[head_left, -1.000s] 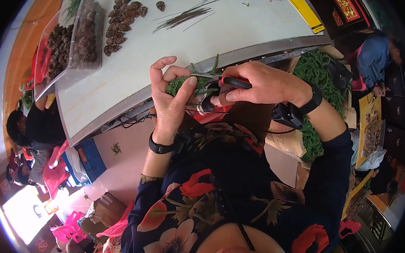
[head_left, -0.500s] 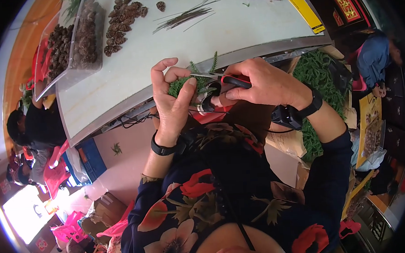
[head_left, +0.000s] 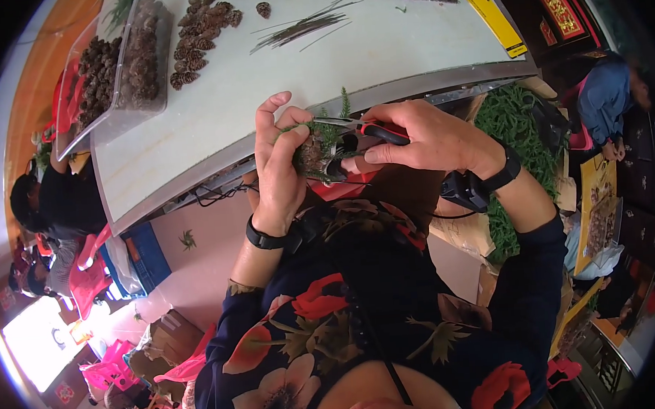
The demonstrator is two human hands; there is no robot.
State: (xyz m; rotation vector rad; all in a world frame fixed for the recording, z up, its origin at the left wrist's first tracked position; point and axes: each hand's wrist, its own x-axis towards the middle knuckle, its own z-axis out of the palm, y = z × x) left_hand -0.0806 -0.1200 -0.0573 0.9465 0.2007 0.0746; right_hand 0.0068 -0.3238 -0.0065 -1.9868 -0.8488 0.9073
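Just off the near edge of the table, my left hand (head_left: 279, 170) pinches a green artificial pine sprig (head_left: 328, 134). A brown pine cone (head_left: 311, 154) shows among its needles, partly hidden by my thumb. My right hand (head_left: 439, 136) is closed around pliers (head_left: 387, 132) with red and black handles. Their slim metal jaws reach left to the top of the sprig, near my left fingertips. Whether the jaws grip a wire there is too small to tell.
On the table (head_left: 211, 144) lie loose pine cones (head_left: 196, 44), thin dark wires (head_left: 305, 29) and a yellow box (head_left: 488, 15). A clear plastic bin (head_left: 139, 73) of cones stands at the left. Green sprigs (head_left: 518, 125) fill a carton at my right. Other people sit on both sides.
My left hand has turned the sprig, so the brown cone now shows where green needles faced up before. The pliers stay at its top, tilted slightly differently.
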